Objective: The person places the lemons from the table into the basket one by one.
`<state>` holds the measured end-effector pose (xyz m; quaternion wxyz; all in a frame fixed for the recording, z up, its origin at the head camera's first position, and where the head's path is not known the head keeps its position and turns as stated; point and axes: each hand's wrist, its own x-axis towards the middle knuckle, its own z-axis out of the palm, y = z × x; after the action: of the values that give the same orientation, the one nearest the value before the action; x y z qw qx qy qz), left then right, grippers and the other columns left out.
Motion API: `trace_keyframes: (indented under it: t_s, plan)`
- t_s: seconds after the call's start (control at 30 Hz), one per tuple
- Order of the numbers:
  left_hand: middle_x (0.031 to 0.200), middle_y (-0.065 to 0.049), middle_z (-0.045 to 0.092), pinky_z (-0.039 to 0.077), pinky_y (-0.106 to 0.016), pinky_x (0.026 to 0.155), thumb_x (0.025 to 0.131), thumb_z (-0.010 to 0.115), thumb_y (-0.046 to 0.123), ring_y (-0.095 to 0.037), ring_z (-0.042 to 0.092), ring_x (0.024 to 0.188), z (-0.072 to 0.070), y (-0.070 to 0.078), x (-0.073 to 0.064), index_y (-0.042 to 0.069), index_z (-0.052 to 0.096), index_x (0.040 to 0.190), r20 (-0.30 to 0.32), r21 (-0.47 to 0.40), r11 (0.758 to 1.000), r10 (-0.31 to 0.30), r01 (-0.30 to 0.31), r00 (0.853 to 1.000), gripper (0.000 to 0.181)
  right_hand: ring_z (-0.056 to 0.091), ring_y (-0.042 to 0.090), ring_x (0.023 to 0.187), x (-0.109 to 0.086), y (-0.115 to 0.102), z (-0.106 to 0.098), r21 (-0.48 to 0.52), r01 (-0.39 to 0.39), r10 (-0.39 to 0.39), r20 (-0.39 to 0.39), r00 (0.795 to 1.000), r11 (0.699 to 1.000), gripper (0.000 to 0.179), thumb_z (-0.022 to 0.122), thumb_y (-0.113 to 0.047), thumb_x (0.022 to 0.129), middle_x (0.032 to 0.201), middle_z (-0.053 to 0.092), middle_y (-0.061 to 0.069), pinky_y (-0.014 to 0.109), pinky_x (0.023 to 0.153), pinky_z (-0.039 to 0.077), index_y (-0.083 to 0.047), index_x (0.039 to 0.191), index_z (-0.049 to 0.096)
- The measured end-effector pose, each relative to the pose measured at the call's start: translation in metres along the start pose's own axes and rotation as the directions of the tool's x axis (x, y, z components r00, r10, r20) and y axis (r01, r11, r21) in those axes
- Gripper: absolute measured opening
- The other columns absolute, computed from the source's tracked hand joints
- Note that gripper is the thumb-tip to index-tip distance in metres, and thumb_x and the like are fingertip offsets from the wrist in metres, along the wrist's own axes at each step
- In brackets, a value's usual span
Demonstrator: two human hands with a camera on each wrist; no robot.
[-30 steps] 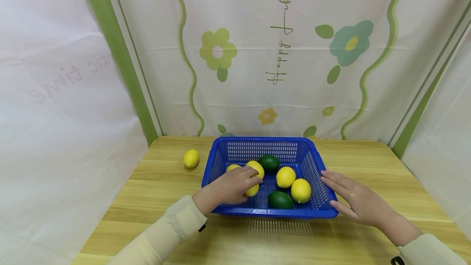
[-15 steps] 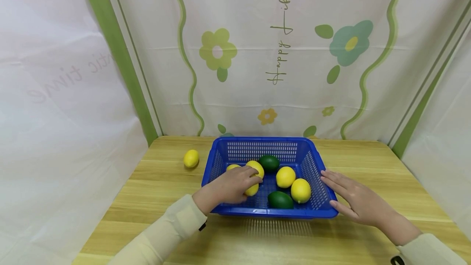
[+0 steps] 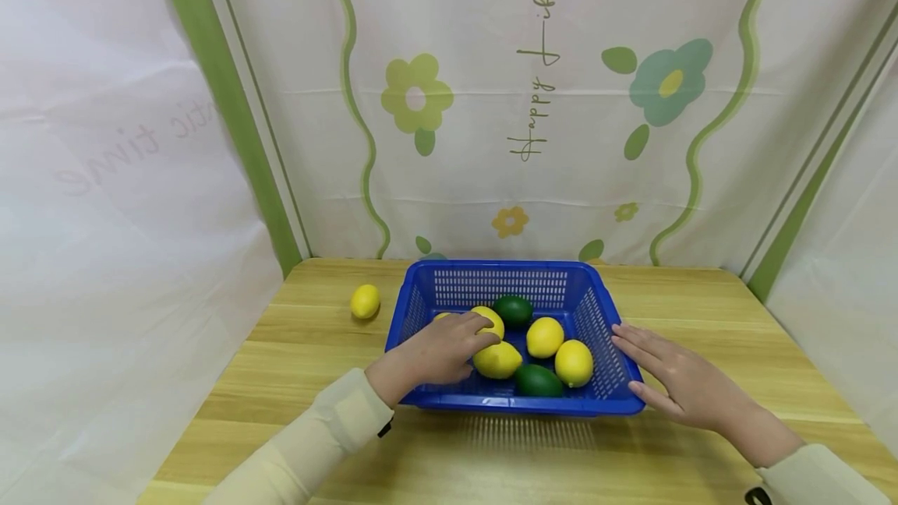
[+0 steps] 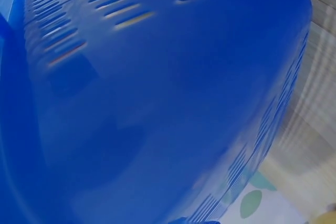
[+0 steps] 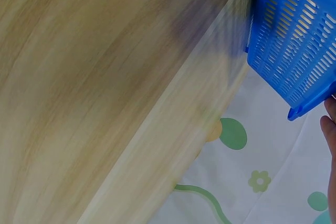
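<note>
My left hand is over the left part of a blue plastic basket, its fingers loosely bent beside a yellow lemon on the basket floor. Behind those fingers lies another lemon, and a further one is mostly hidden by the hand. To the right sit two more lemons, one farther back and one nearer. Two dark green avocados lie inside, one at the back and one at the front. The straight fingers of my right hand rest against the basket's right rim.
A single lemon lies on the wooden table left of the basket. A flower-print curtain hangs behind the table. In the left wrist view the basket's slotted outer wall fills most of the picture.
The lemon under my left hand has come out of its fingers and rolled right, and the front avocado has shifted slightly right. My right hand stays at the rim.
</note>
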<state>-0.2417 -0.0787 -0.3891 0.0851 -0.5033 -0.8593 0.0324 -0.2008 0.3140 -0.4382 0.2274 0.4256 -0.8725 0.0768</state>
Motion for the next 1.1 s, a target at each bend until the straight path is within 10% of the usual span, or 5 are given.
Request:
trace_keyframes:
  t_s: [1.1]
  plan:
    - [0.129, -0.011, 0.057, 0.047, -0.034, 0.099, 0.082, 0.078, 0.019, -0.024, 0.057, 0.116, -0.016, -0.017, -0.023, 0.012, 0.06, 0.125, -0.03, 0.032, 0.999, -0.011, 0.012, 0.999, 0.048, 0.036, 0.019, 0.138, -0.001, 0.0, 0.002, 0.002, -0.009, 0.009, -0.001, 1.0, 1.0, 0.056, 0.061, -0.036, 0.095, 0.144, 0.047, 0.015, 0.016, 0.113, 0.013, 0.0, 0.137, 0.054]
